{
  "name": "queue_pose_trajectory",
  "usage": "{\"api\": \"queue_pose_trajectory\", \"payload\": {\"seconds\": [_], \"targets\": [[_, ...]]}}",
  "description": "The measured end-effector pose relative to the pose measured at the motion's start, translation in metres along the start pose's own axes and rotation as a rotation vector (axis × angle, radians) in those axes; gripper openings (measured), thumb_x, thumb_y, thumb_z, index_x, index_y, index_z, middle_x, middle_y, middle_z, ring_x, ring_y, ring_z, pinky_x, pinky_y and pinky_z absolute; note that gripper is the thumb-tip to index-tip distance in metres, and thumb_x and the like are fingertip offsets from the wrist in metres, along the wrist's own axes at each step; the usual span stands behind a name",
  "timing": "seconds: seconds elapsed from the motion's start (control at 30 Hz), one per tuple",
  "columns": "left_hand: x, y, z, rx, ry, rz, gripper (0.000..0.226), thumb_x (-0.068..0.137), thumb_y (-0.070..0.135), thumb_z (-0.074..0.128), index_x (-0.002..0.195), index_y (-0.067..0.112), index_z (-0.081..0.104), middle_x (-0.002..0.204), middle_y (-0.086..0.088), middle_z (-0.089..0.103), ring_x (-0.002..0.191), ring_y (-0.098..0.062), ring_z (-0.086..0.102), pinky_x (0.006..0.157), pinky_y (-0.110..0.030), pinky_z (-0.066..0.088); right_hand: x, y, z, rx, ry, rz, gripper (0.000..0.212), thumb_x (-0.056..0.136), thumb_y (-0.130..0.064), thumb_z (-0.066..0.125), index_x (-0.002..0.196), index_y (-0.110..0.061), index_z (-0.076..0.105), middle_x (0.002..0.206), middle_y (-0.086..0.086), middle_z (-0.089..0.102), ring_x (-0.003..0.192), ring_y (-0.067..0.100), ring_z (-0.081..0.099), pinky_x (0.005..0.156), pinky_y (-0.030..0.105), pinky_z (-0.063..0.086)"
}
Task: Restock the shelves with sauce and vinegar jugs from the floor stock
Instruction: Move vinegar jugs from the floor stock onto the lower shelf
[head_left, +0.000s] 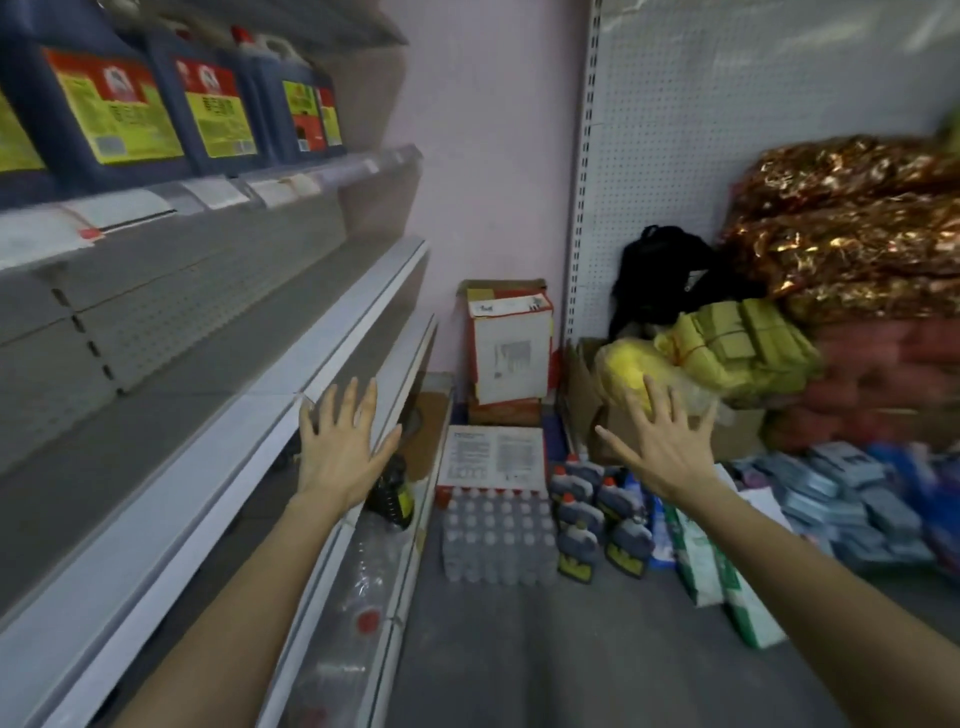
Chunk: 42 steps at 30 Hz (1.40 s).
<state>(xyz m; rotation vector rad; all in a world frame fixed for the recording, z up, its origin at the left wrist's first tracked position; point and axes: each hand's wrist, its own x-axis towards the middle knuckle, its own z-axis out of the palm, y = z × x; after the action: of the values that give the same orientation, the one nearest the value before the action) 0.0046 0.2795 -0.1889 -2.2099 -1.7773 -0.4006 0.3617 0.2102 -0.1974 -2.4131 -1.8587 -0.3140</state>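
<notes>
Evidently partway: shelved jugs (119, 109) stand upper left, middle shelves (130, 441) lie bare, floor jugs (597, 514) wait farther off, and left hand (340, 452) and right hand (670, 452) reach with an open, empty grip.

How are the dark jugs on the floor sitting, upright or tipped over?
Upright. The dark jugs stand on the floor, red caps on top, yellow labels low down.

Bare forearms (249, 597), long slender fingers (352, 410)
</notes>
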Motion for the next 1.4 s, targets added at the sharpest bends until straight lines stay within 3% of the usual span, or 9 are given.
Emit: {"api": "queue_pose_trajectory", "payload": {"seconds": [0.13, 0.23, 0.33, 1.07, 1.4], "targets": [[0.012, 0.01, 0.021, 0.018, -0.043, 0.051, 0.088, 0.079, 0.067, -0.011, 0.153, 0.02, 0.002, 0.16, -0.007, 0.01, 0.147, -0.028, 0.006, 0.115, -0.051, -0.002, -0.008, 0.011, 0.013, -0.034, -0.037, 0.063, 0.079, 0.087, -0.072, 0.01, 0.152, -0.03, -0.008, 0.161, 0.003, -0.009, 0.148, 0.027, -0.001, 0.111, 0.065, 0.0], [0.026, 0.018, 0.032, -0.003, -0.068, 0.062, 0.073, 0.095, 0.062, 0.008, 0.153, 0.019, 0.001, 0.161, -0.006, 0.006, 0.147, -0.027, 0.002, 0.115, -0.051, -0.004, -0.001, 0.018, 0.019, -0.022, -0.025, 0.083, 0.078, 0.088, -0.071, 0.012, 0.152, -0.03, -0.004, 0.161, 0.003, -0.004, 0.147, 0.028, 0.001, 0.111, 0.066, 0.0], [0.042, 0.032, 0.044, -0.015, -0.094, 0.059, 0.071, 0.096, 0.056, 0.017, 0.153, 0.018, -0.001, 0.161, -0.007, 0.005, 0.147, -0.027, 0.001, 0.116, -0.051, -0.004, 0.011, 0.031, 0.028, -0.021, -0.029, 0.088, 0.077, 0.089, -0.071, 0.014, 0.153, -0.03, -0.002, 0.161, 0.003, -0.002, 0.147, 0.028, 0.002, 0.11, 0.066, 0.001], [0.239, 0.202, 0.164, 0.018, -0.218, 0.117, 0.072, 0.098, 0.054, 0.027, 0.153, 0.017, 0.0, 0.161, -0.009, 0.003, 0.147, -0.029, 0.0, 0.115, -0.052, -0.006, 0.228, 0.169, 0.128, 0.098, -0.153, 0.149, 0.077, 0.09, -0.069, 0.016, 0.153, -0.026, 0.003, 0.161, 0.007, -0.001, 0.147, 0.03, -0.001, 0.11, 0.068, 0.0], [0.306, 0.231, 0.226, 0.048, -0.32, 0.155, 0.069, 0.099, 0.052, 0.025, 0.153, 0.017, -0.001, 0.16, -0.01, 0.003, 0.147, -0.03, 0.0, 0.115, -0.053, -0.005, 0.29, 0.192, 0.182, 0.042, -0.249, 0.111, 0.076, 0.091, -0.068, 0.014, 0.153, -0.026, 0.003, 0.161, 0.006, -0.005, 0.147, 0.03, -0.003, 0.11, 0.068, 0.001]]}}
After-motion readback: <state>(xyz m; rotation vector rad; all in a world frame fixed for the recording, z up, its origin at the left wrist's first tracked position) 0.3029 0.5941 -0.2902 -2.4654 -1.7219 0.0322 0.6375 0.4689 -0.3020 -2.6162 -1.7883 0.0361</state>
